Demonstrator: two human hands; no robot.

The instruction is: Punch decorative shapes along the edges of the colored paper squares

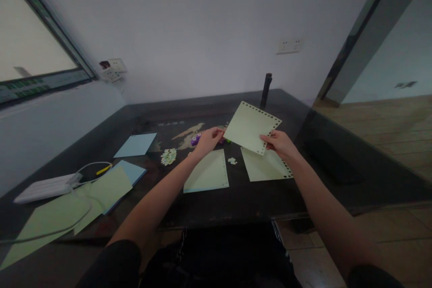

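Right hand [278,144] pinches the punched sheet [249,126] by its holed right edge, so tugging might rip it (left hand [207,140] looks curled, can't tell if it's gripping).

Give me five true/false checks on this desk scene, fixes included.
1. The right hand grips a punched sheet. True.
2. The punched sheet lies flat on the table. False: it is held up above it.
3. A white cable runs over green sheets at the picture's left. True.
4. The purple object is right of the left hand. False: it is left of it.
5. A wall socket shows above the table. True.
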